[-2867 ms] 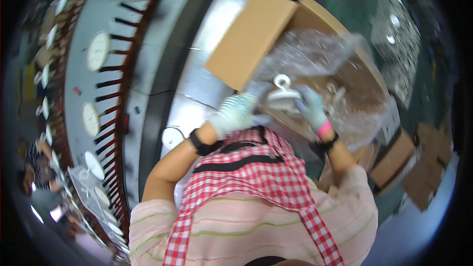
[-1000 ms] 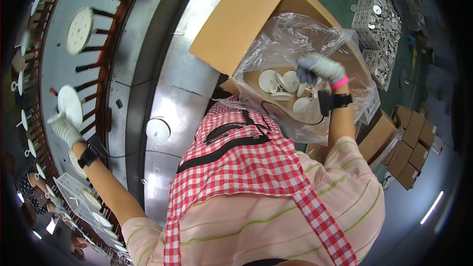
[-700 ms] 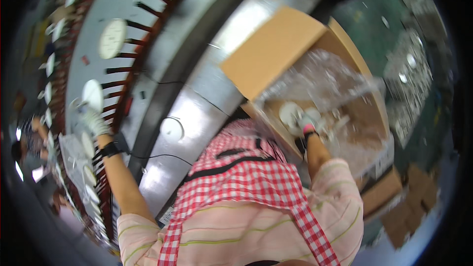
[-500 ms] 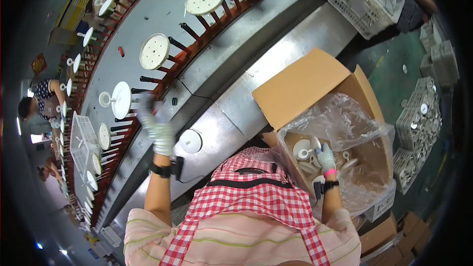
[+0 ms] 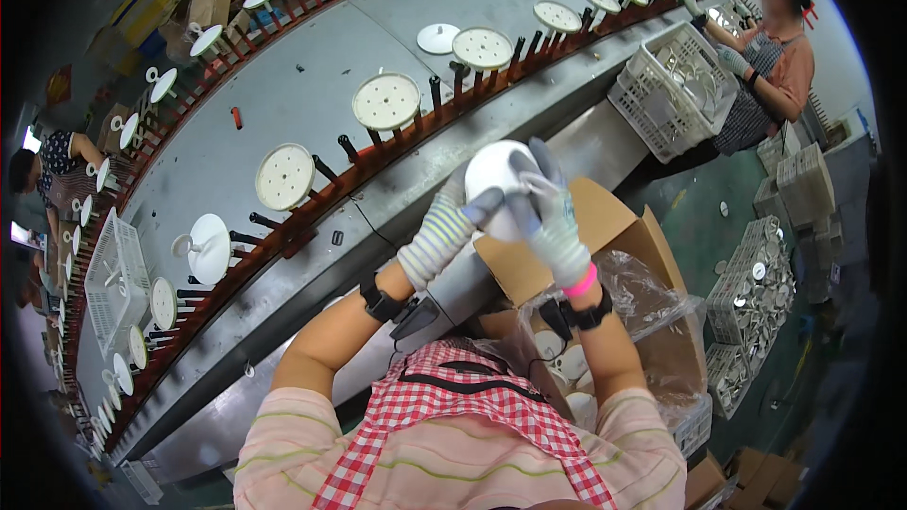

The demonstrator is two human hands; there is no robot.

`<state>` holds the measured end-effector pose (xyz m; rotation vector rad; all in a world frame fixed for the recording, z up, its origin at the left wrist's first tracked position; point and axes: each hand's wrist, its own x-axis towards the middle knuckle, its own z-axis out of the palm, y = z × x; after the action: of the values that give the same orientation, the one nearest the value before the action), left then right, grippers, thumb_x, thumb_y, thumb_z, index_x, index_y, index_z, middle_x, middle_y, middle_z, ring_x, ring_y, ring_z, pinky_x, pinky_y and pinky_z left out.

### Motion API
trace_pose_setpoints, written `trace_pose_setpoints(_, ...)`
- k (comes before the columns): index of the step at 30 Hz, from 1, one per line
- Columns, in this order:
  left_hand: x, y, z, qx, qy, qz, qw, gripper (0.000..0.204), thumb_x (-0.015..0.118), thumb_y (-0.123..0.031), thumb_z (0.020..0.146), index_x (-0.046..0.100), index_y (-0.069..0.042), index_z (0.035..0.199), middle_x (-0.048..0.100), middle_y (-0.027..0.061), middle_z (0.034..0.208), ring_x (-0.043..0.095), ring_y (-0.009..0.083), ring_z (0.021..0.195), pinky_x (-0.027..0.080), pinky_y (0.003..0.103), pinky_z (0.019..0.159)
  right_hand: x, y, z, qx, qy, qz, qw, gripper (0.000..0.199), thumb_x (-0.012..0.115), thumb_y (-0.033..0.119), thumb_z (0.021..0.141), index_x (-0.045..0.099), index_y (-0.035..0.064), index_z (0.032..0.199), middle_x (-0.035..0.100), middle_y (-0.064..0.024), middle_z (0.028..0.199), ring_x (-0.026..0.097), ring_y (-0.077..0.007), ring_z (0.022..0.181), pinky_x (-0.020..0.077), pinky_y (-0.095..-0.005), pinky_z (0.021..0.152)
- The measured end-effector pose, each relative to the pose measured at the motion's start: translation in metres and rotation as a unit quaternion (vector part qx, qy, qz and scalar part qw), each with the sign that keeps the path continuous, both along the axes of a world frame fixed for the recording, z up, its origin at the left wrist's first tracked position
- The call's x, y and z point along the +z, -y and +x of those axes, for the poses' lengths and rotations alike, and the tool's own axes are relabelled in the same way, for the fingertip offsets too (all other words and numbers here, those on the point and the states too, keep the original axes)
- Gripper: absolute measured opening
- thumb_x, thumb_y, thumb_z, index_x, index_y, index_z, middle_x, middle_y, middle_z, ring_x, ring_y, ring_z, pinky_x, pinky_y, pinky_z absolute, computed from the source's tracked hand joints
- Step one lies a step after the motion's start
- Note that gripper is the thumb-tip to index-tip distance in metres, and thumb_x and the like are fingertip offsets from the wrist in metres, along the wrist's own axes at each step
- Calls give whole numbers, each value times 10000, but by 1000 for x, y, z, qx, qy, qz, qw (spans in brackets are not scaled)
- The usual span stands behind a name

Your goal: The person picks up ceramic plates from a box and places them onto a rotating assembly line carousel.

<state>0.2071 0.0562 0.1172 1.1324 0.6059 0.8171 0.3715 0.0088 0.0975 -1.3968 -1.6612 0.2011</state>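
A white round plate (image 5: 489, 173) is raised between my two gloved hands, over the edge of the steel ledge. My left hand (image 5: 446, 229) grips it at its left and lower rim, with the thumb across its face. Closed around the right side is my right hand (image 5: 551, 227), its fingers smeared by motion. A small pale curved piece (image 5: 537, 183) shows blurred at those fingers; whether it is part of the plate I cannot tell. Below my right arm, an open cardboard box (image 5: 557, 269) lined with clear plastic holds several white round pieces (image 5: 570, 362).
A curved grey table (image 5: 321, 66) carries a rail of dark upright pegs, several bearing white discs (image 5: 386, 101). White crates stand at the left (image 5: 118, 283) and upper right (image 5: 671, 90). A co-worker (image 5: 770, 66) works beyond the right crate. More crates of parts (image 5: 746, 302) sit on the green floor.
My right hand has come up out of the box and my left hand has moved right from the peg rail. They now meet on a white plate. The view has swung rightward.
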Motion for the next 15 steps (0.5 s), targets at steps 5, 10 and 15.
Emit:
trace_pose_setpoints(5, -17, -72, -26, 44, -36, 31, 998, 670, 558, -325, 880, 259, 15, 1373, 410, 142, 1327, 380, 183, 1223, 285, 294, 1030, -5, -134, -7, -49, 28, 140, 989, 260, 612, 236, 817, 605, 159, 1065, 494, -197, 1239, 517, -405, 1035, 410, -437, 902)
trace_pose_setpoints(10, -13, -92, -45, 73, -144, 76, 984, 729, 558, -347, 877, 212, 51, 1380, 375, 210, 1355, 357, 280, 1269, 281, 314, 1042, -3, -218, -5, -187, 147, -179, 955, 443, 485, 470, 841, 569, 164, 1151, 471, -175, 1268, 534, -387, 1021, 418, -450, 885)
trace_pose_setpoints(15, -43, -161, -67, 244, -328, 229, 883, 622, 495, -446, 832, 441, 5, 1257, 473, 273, 1245, 461, 382, 1164, 383, 392, 958, -22, -234, -81, -152, 132, -172, 964, 441, 429, 472, 858, 471, 295, 1259, 451, -167, 1272, 482, -384, 1111, 364, -471, 965)
